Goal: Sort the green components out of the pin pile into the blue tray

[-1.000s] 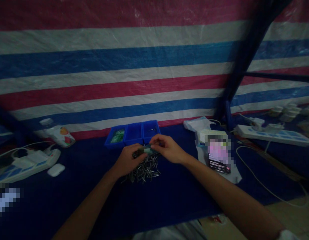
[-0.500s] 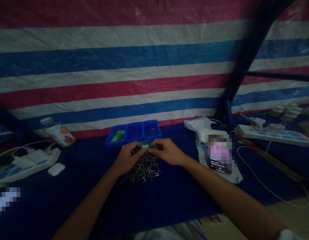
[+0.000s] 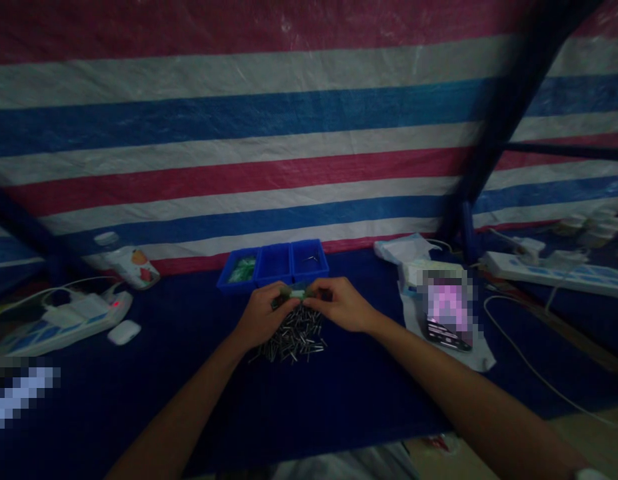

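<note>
A small pale green piece [image 3: 297,294] is pinched between my left hand [image 3: 263,312] and my right hand [image 3: 343,305], thumbs and fingertips closed on its two ends. Below my fingers a heap of thin metal pins [image 3: 293,339] lies on the dark blue table cover [image 3: 309,400]. Just behind my hands stands a blue tray [image 3: 275,263] with three compartments. Its left one holds green pieces [image 3: 243,269], the middle one shows nothing inside, and the right one has a few small metal pieces [image 3: 313,258].
At the left are a bottle [image 3: 133,265], a power strip [image 3: 63,325] and a white case [image 3: 124,332]. To the right a lit phone [image 3: 449,319] rests on white paper, near another power strip [image 3: 553,272] and a loose cable. A striped sheet [image 3: 239,167] hangs behind.
The whole view has shifted slightly, so things appear a little further right. Both hands keep their pinch on the pale green piece above the pins.
</note>
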The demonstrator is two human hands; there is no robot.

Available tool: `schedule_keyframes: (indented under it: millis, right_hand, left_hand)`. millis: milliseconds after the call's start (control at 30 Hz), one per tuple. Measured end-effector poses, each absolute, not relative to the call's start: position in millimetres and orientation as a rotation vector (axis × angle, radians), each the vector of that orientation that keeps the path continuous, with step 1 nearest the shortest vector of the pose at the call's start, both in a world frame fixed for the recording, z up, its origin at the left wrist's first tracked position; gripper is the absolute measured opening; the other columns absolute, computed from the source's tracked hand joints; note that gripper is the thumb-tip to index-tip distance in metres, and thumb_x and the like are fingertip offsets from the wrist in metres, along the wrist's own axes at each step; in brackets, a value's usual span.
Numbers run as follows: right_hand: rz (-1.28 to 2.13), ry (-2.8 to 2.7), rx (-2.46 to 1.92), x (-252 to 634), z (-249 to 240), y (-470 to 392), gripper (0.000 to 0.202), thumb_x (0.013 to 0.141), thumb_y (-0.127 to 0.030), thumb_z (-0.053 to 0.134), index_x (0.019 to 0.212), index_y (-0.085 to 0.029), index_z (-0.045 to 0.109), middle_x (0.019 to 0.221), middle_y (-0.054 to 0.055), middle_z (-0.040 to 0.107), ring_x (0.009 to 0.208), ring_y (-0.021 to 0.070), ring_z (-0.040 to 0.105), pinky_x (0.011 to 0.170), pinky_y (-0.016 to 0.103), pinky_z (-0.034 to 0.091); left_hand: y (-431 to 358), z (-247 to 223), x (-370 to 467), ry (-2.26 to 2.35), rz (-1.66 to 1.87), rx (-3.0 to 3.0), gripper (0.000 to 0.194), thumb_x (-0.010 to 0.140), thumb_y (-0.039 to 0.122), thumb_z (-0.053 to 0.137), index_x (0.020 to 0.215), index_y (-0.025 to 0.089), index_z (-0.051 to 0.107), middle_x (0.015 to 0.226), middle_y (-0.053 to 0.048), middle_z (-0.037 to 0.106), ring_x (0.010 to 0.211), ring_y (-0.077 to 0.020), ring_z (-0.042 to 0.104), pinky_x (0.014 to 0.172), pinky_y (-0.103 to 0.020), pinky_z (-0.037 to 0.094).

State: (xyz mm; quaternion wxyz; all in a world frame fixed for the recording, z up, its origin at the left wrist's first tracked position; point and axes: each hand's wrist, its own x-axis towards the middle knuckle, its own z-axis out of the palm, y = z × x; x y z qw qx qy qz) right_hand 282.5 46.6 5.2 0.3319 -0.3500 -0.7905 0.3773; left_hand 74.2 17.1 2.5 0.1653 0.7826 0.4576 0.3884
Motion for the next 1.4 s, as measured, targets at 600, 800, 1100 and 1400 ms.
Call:
schedule_keyframes:
  millis: [600, 800, 1100, 1400]
  right_hand:
    - [0.420, -2.314, -1.191, 309, 28, 15, 0.029, 0.093, -0.041, 0.058, 0.112, -0.022, 0.071, 0.104, 0.006, 0.076, 0.093, 0.0231, 0.069, 0.081, 0.039, 0.049]
    - [-0.336, -1.694, -1.324, 410, -17, -46, 0.028, 0.095, -0.041, 0.057, 0.110, -0.019, 0.064, 0.103, 0.012, 0.071, 0.103, 0.0272, 0.065, 0.087, 0.043, 0.051]
    - [-0.532, -1.697, -1.562, 490, -74, -62, 0.055, 0.095, -0.060, 0.048, 0.131, -0.019, 0.054, 0.124, 0.018, 0.065, 0.122, 0.0389, 0.058, 0.095, 0.057, 0.045]
    - [-0.478, -1.602, -1.552, 480, -66, -65, 0.056, 0.092, -0.059, 0.052, 0.131, -0.019, 0.053, 0.124, 0.018, 0.064, 0.119, 0.0376, 0.059, 0.096, 0.055, 0.044]
  left_hand:
    - [51, -9, -29, 2.369, 0.842, 2.414, 0.042, 0.095, 0.034, 0.044, 0.118, 0.020, 0.076, 0.117, -0.015, 0.068, 0.109, -0.0360, 0.061, 0.094, -0.053, 0.050]
    - [50, -11, -24, 2.460, 0.479, 2.328, 0.049, 0.098, 0.048, 0.042, 0.126, 0.021, 0.072, 0.137, -0.015, 0.064, 0.125, -0.0410, 0.054, 0.100, -0.061, 0.046]
    - [49, -10, -13, 2.470, 0.444, 2.305, 0.059, 0.099, 0.053, 0.037, 0.138, 0.017, 0.062, 0.140, -0.018, 0.061, 0.125, -0.0405, 0.057, 0.101, -0.060, 0.045]
    - [46, -8, -11, 2.418, 0.606, 2.342, 0.053, 0.099, 0.051, 0.039, 0.132, 0.021, 0.066, 0.140, -0.014, 0.061, 0.124, -0.0368, 0.058, 0.101, -0.054, 0.047]
